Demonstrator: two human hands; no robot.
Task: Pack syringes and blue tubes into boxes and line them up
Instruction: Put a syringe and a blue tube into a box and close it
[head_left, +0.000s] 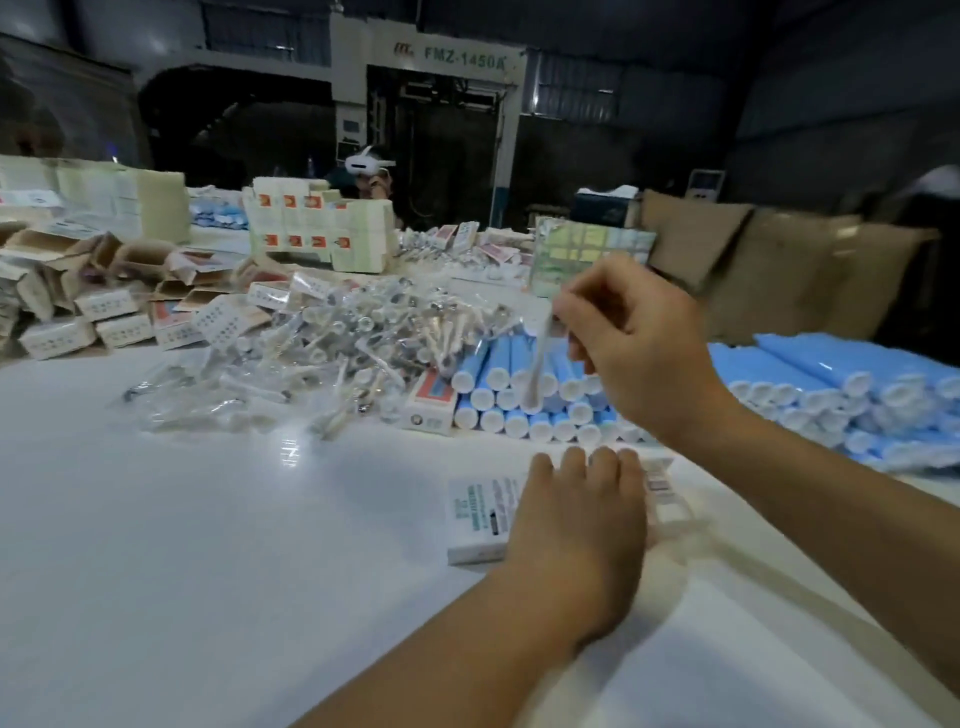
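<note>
My left hand (576, 514) lies flat, fingers straight, on a small white printed box (475, 519) on the white table. Above it my right hand (639, 353) pinches a wrapped syringe (540, 353) that hangs down over the stack of blue tubes (524, 400) with white caps. A heap of wrapped syringes (332, 343) lies left of the tubes. The box's right end shows past my fingers, blurred.
A second, larger stack of blue tubes (857, 395) lies at the right. Packed and loose boxes (93, 322) pile up at the far left, flat carton stacks (322, 228) behind. A person with a white headset (366, 166) sits across the table. Brown sacks (769, 260) stand at the back right.
</note>
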